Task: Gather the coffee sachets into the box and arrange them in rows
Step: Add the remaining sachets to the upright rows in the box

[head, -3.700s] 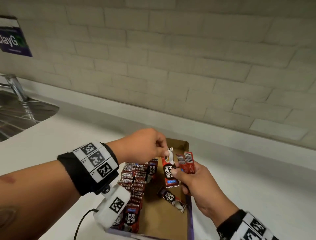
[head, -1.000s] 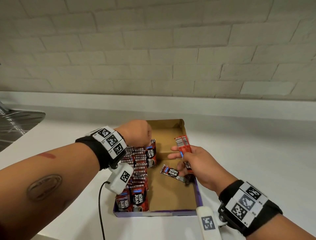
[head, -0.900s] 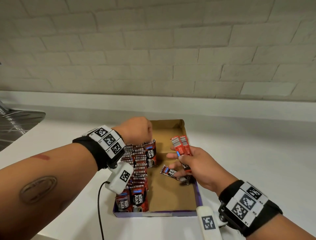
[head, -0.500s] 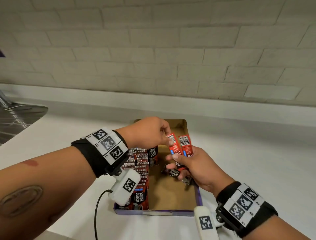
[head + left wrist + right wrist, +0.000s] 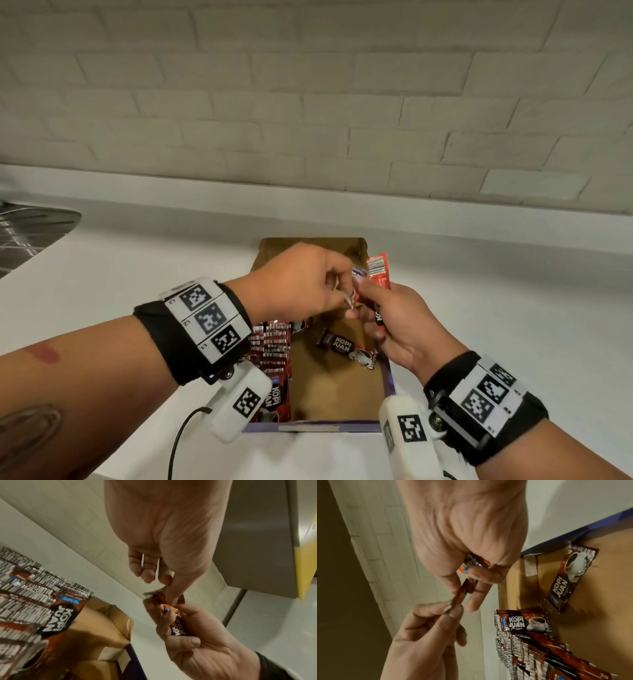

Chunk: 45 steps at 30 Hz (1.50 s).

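Two hands meet above the box point(image 5: 386, 377): the left hand point(image 5: 301, 284) pinches one sachet point(image 5: 462, 595) from the few sachets point(image 5: 378, 274) gripped by the right hand point(image 5: 404, 329); a weak pinch may drop it.

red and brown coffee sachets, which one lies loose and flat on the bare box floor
The single Kopi Juan sachet lying slantwise by the cardboard box's right wall; the others stand packed in a row or are held.

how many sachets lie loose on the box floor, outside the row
1: a brown foil coffee sachet lies flat by the right wall of the cardboard box; others may be hidden.
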Tool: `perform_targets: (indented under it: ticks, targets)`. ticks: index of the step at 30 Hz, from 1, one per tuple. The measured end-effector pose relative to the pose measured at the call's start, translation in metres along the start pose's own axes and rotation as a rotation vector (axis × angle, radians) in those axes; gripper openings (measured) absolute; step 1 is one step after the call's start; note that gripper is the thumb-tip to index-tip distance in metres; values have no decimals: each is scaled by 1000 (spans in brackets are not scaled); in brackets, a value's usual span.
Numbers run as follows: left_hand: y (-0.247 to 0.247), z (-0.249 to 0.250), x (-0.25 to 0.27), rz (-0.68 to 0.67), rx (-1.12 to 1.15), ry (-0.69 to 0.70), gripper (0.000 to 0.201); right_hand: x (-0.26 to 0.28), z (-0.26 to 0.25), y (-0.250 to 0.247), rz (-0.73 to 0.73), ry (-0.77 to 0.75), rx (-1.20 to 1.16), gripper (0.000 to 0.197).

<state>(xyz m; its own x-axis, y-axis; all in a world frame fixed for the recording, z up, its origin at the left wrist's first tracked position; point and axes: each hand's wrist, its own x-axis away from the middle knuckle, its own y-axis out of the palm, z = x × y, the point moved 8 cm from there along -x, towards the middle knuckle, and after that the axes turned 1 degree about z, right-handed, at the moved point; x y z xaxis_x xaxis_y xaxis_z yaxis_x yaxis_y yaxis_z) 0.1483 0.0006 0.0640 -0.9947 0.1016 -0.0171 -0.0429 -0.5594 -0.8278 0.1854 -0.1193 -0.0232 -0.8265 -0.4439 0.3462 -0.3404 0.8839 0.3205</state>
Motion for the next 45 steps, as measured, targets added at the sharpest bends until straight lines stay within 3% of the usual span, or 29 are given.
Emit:
perform_targets:
  ticks: [3,5,8,9,11,16,20,24,34,40,45]
  targets:
    - [6,-4,4,-136,16,7,14,-2,-4,-8,38,-73,124,14]
    - [-9,-15,0,-27,106,-41,17,-1,-5,-10,36,-102,212,17]
    - [-28,-29,-8,184,156,-134,3,6,-8,-2,-11,-151,277,13]
    - [-28,-30,-10,197,133,-155,13,7,-9,2,-27,-172,312,14]
    - [-21,-30,-14,140,112,-175,29,7,-9,7,-36,-214,406,12]
    - [-18,-28,-16,83,36,-189,19,7,-10,9,-39,-265,516,10]
    - [-24,-33,-14,135,127,-216,17,5,-3,6,-84,-191,523,6]
    - [-20,-40,-10,111,254,-225,10,-1,-4,-1,-37,-201,585,7]
    - [-21,-34,-9,78,-60,-186,10,3,0,6,-64,-205,623,4]
    - [-22,-34,-6,28,-58,-184,9,1,-2,5,-45,-217,606,4]
    - [-32,-40,-8,65,-134,-191,10,-2,2,0,0,-199,578,6]
